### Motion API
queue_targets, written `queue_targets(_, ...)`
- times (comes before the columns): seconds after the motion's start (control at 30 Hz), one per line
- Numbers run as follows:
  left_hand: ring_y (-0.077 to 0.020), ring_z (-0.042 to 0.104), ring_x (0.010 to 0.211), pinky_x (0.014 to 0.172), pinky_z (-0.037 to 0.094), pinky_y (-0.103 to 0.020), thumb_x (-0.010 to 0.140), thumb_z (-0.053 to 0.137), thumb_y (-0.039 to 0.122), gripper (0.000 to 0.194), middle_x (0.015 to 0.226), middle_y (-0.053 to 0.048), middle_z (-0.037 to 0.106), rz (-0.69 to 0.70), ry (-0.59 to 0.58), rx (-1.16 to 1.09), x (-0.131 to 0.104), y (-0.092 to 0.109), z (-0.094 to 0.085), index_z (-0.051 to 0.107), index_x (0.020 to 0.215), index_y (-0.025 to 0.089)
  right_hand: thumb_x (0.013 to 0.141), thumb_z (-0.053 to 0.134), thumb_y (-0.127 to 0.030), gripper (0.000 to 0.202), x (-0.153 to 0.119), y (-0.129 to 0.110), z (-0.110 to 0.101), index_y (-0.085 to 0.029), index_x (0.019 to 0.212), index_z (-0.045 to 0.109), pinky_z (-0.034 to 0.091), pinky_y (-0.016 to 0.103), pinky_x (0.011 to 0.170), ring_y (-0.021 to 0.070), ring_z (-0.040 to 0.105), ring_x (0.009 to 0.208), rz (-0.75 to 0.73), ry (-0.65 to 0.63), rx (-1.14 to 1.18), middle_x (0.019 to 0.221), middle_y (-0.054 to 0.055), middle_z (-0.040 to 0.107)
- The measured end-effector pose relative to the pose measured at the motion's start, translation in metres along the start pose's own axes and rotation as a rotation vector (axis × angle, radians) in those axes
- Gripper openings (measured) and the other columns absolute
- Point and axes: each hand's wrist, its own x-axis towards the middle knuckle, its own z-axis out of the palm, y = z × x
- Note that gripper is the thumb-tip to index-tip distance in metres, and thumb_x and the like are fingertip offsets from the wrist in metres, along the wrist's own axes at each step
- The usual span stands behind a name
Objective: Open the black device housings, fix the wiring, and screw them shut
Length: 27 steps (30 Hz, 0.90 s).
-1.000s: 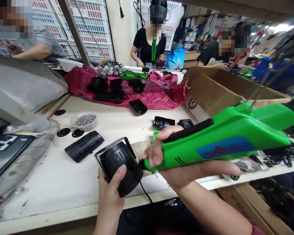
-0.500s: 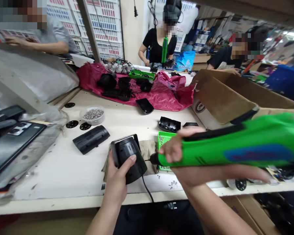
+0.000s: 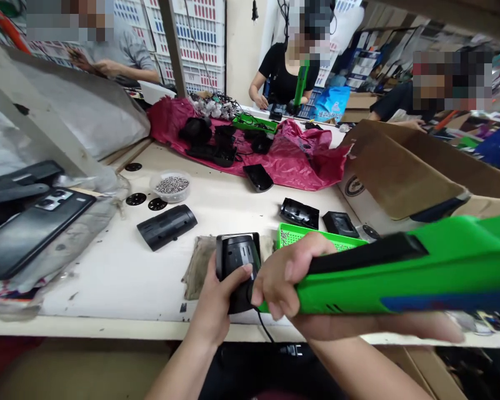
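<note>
My left hand [image 3: 214, 300] is closed around a black plastic housing [image 3: 237, 253], its thumb lying on the slotted top. From the housing a black cord [image 3: 267, 329] runs over the table edge to a two-pin plug [image 3: 291, 350]. A green electric screwdriver [image 3: 420, 266] lies almost level in my right hand [image 3: 287, 283], fingers wrapped near its front end. The screwdriver's nose meets the right side of the housing; my fingers hide its bit, so I cannot tell whether it touches a screw. Beneath the housing is a worn cloth pad [image 3: 200, 264].
A green basket [image 3: 289, 235] stands behind my right hand. Black shells [image 3: 166, 226] and a bowl of screws [image 3: 173, 188] sit to the left. A cardboard box [image 3: 408, 172] borders the right, a pink bag [image 3: 312, 173] with black parts the back. Several people work beyond.
The housing has turned more upright in my left hand. The screwdriver has come in toward me and closer against the housing, its bit no longer visible. The camera view has shifted slightly.
</note>
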Motion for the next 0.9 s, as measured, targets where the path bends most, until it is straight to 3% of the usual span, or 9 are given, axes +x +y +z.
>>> queue_targets(0.07,-0.0231,0.066,0.082,0.074,0.052,-0.034,0.056,0.083,0.037,0.065,0.087,-0.004,0.070,-0.031,-0.021,-0.010,0.000,-0.002,-0.001,0.059,0.114,0.018,0.091,0.058,-0.044,0.024,0.000,0.002,-0.008,-0.023,0.089,0.069,0.056,0.033,0.050,0.0149,0.059,0.041,-0.027,-0.086,0.030,0.050,-0.004,0.059)
queue_targets(0.27,-0.0208,0.065,0.090,0.078,0.051,-0.030,0.062,0.082,0.032,0.069,0.100,-0.004,0.070,0.024,-0.020,-0.008,0.005,-0.002,-0.001,0.055,0.125,0.022,0.098,0.047,-0.033,0.024,-0.006,-0.008,-0.013,-0.027,0.101,0.070,0.056,0.033,0.048,0.0174,0.061,0.040,-0.101,-0.066,-0.109,0.052,-0.002,0.064)
queue_targets(0.37,-0.0231,0.064,0.097,0.079,0.052,-0.031,0.063,0.083,0.034,0.073,0.108,-0.005,0.069,0.076,0.064,-0.046,0.010,0.001,-0.006,0.053,0.129,0.025,0.094,0.055,-0.043,0.024,0.001,-0.019,-0.013,-0.025,0.098,0.069,0.054,0.029,0.046,0.0132,0.053,0.037,-0.270,0.145,-0.210,0.049,-0.005,0.057)
queue_targets(0.5,-0.0278,0.058,0.116,0.087,0.052,-0.034,0.065,0.081,0.049,0.067,0.119,-0.007,0.066,0.084,0.083,-0.245,0.014,0.005,-0.013,0.060,0.123,0.024,0.079,0.048,-0.078,0.065,0.021,-0.029,-0.024,-0.018,0.087,0.070,0.051,0.030,0.048,0.0133,0.051,0.043,-0.348,0.438,-0.431,0.051,-0.003,0.053)
queue_targets(0.6,-0.0292,0.054,0.123,0.095,0.050,-0.038,0.073,0.065,0.068,0.064,0.126,-0.007,0.065,0.035,0.047,-0.437,0.013,0.007,-0.013,0.064,0.120,0.025,0.084,0.042,-0.075,0.066,0.022,-0.024,-0.031,-0.017,0.100,0.070,0.056,0.040,0.071,0.0236,0.067,0.079,-0.305,0.487,-0.662,0.082,0.006,0.066)
queue_targets(0.67,-0.0296,0.055,0.122,0.097,0.049,-0.041,0.081,0.054,0.069,0.059,0.125,-0.008,0.066,-0.039,0.093,-0.496,0.012,0.007,-0.011,0.066,0.117,0.024,0.090,0.050,-0.056,0.047,0.011,-0.017,-0.031,-0.022,0.118,0.064,0.048,0.050,0.096,0.0290,0.059,0.112,-0.542,0.524,-0.863,0.113,0.008,0.062)
queue_targets(0.73,-0.0290,0.057,0.120,0.098,0.049,-0.043,0.087,0.049,0.062,0.053,0.121,-0.009,0.068,-0.121,0.145,-0.510,0.010,0.008,-0.008,0.066,0.117,0.022,0.092,0.051,-0.038,0.039,-0.006,-0.006,-0.029,-0.028,0.129,0.056,0.039,0.054,0.105,0.0304,0.050,0.126,-0.692,0.417,-1.107,0.128,0.006,0.055)
queue_targets(0.8,-0.0286,0.059,0.118,0.100,0.048,-0.044,0.089,0.052,0.055,0.047,0.118,-0.009,0.070,-0.164,0.145,-0.512,0.009,0.008,-0.005,0.067,0.118,0.021,0.090,0.058,-0.035,0.048,-0.023,0.007,-0.027,-0.028,0.136,0.050,0.043,0.056,0.103,0.0335,0.051,0.126,-0.385,0.130,-1.317,0.134,0.009,0.054)
queue_targets(0.9,-0.0294,0.059,0.118,0.102,0.046,-0.042,0.082,0.063,0.054,0.047,0.115,-0.010,0.071,-0.107,0.061,-0.521,0.008,0.005,-0.005,0.070,0.114,0.019,0.083,0.067,-0.044,0.080,-0.036,0.031,-0.031,-0.023,0.150,0.030,0.046,0.057,0.102,0.0382,0.048,0.131,0.199,-0.065,-1.323,0.146,0.017,0.045)
